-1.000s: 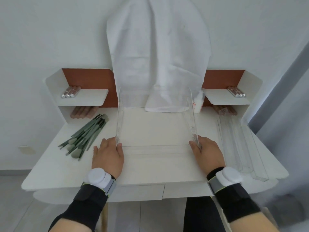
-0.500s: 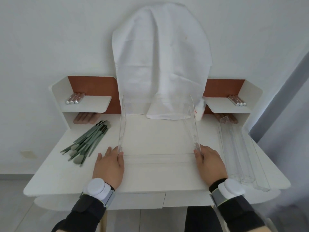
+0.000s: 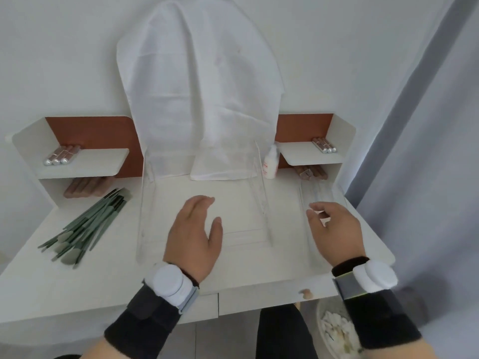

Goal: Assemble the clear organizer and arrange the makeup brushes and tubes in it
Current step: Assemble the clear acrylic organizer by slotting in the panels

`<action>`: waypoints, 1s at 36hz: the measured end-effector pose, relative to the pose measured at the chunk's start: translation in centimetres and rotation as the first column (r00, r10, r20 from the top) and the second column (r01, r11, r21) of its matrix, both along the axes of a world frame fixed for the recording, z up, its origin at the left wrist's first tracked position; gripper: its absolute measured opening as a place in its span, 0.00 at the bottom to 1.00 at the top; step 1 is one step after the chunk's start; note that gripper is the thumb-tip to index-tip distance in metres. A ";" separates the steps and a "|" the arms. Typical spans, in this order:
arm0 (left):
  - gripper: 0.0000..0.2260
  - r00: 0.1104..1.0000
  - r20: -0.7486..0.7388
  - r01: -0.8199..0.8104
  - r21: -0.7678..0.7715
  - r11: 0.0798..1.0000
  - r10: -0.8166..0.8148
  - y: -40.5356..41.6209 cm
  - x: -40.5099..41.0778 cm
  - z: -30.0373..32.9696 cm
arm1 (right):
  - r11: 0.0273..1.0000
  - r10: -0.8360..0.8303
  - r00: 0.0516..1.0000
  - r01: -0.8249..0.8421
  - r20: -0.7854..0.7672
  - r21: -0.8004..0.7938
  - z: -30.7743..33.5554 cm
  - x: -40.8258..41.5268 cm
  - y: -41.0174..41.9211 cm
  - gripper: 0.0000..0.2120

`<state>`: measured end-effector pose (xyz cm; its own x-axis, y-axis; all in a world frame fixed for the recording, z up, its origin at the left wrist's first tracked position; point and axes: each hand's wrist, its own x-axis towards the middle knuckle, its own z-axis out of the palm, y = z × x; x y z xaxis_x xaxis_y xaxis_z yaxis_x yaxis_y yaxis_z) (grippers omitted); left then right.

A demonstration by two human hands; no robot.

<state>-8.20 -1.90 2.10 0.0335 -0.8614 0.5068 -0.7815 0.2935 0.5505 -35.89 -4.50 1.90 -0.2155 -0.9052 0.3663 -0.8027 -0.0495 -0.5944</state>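
Acrylic organizer frame (image 3: 204, 203) — centre of desk (image 3: 77, 286), 2 side walls upright, now released. Left hand (image 3: 193, 239) flat, fingers straight, over its base. Right hand (image 3: 334, 229) has moved off the right wall, fingers loosely curled, empty, toward clear shelf strips (image 3: 320, 195). Green brushes (image 3: 85, 229) left, untouched — shelf fitting likely next.

I note the clear organizer (image 3: 204, 203) at the middle of the white desk (image 3: 108, 281): a transparent frame, its two side panels standing upright, a low clear strip joining them at the desk's front. Loose clear pieces (image 3: 315, 200) lie flat toward the desk's right end. The green makeup brushes (image 3: 85, 226) lie in a fanned bundle on the desk's left side, bristles toward its front edge. I see silver-capped tubes (image 3: 59, 157) on the desk's left shelf and more tubes (image 3: 324, 145) on its right shelf, lying side by side.
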 end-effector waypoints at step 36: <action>0.31 0.843 0.455 0.331 -0.014 0.944 -0.289 -6.5 -15.6 1.4 | 0.990 0.060 0.998 -0.061 0.012 0.127 2.8 -6.9 -0.3 0.08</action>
<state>-23.85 -8.44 3.50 -0.4721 -0.7404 0.4784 -0.7954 0.5918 0.1310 -42.82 -4.80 4.68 -0.1612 -0.9559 0.2455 -0.7959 -0.0212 -0.6051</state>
